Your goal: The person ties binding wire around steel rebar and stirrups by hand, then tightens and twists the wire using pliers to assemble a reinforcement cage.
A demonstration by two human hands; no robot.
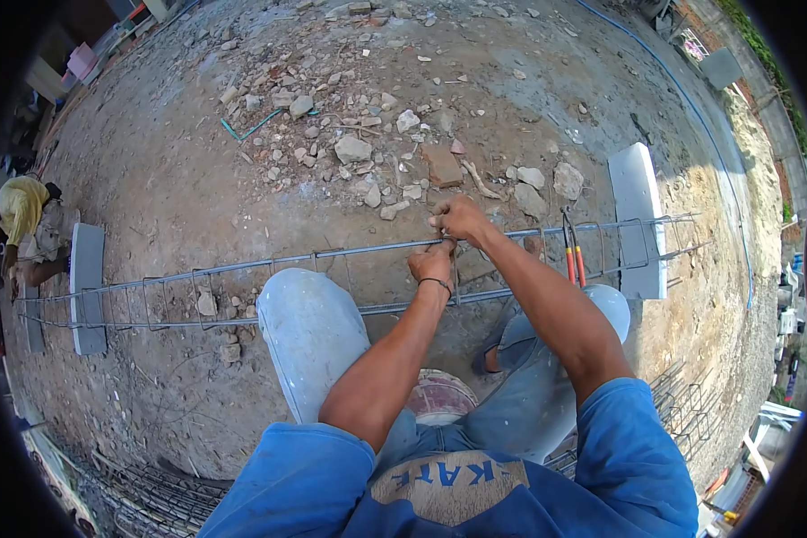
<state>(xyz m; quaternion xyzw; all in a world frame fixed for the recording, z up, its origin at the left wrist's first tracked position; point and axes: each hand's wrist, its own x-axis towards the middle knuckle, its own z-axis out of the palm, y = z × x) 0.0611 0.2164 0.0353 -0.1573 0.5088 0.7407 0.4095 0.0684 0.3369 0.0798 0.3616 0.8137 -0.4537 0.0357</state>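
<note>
A long rebar cage (368,251) of parallel bars and square stirrups runs across in front of my knees. My left hand (431,264), with a dark band at the wrist, is closed around the upper bar at one stirrup. Just above it, my right hand (458,219) has its fingers pinched together near the same joint; what they hold, if anything, is too small to make out. Pliers with red and yellow handles (575,254) hang on the bars to the right, beside my right forearm.
Pale blocks stand under the cage at the right (638,224) and left (88,287). Rubble and a brick (443,167) lie ahead. A co-worker in a yellow shirt (24,208) bends at the far left. A blue hose (690,99) curves along the right.
</note>
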